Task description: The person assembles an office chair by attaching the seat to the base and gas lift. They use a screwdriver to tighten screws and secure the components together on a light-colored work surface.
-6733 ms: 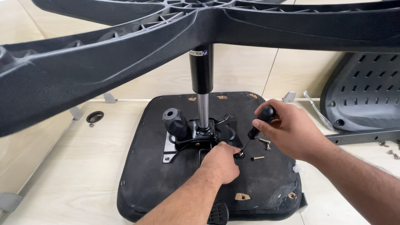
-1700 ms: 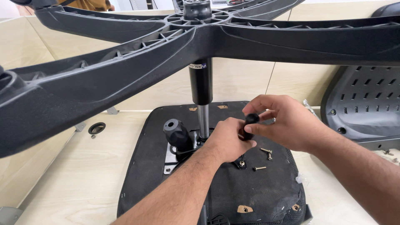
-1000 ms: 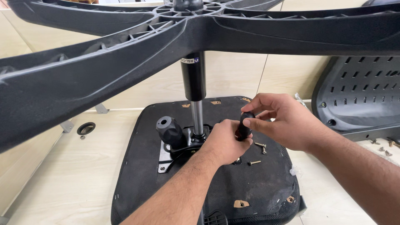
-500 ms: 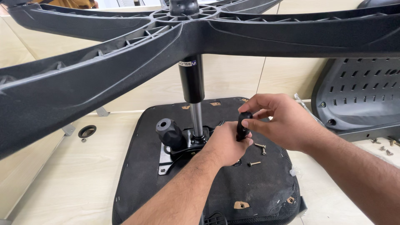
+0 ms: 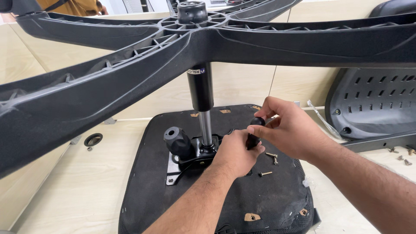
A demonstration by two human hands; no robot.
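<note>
Far left of the grip, on the pale floor: a dark ring (image 5: 93, 139). Overhead and across the whole view: the black star base (image 5: 130, 65). Nearer, left of the grip: a black knob (image 5: 175, 141) on the metal plate (image 5: 173, 171), bolted to the upturned seat (image 5: 277, 203). Rising from that plate, just left of the grip: the cylinder (image 5: 200, 86), black above, bright steel below.

At the centre: left hand (image 5: 236, 151) closed round the lower part of the screwdriver (image 5: 255, 123), right hand (image 5: 290, 130) wrapped tight on its black handle from above. Both holding the one tool, knuckles nearly touching, tip hidden behind the left fingers. Some seconds ago slanted down onto the seat beside the plate; now lifted clear and held between the two hands above the seat. Hardly shifted over the last second. Not driving anything at this moment, by the look of it.

Just below and right of the grip: two loose screws (image 5: 272, 156), with a third (image 5: 265, 173) lower down, all lying on the seat.

Labels and packaging: a narrow white band label (image 5: 194, 71) at the cylinder's top, up and left of the grip. A clear, crumpled plastic bag (image 5: 323, 121) just right of the right wrist. Beyond it, the perforated black backrest (image 5: 377, 99), with small screws (image 5: 401, 158) scattered under it on the floor.
</note>
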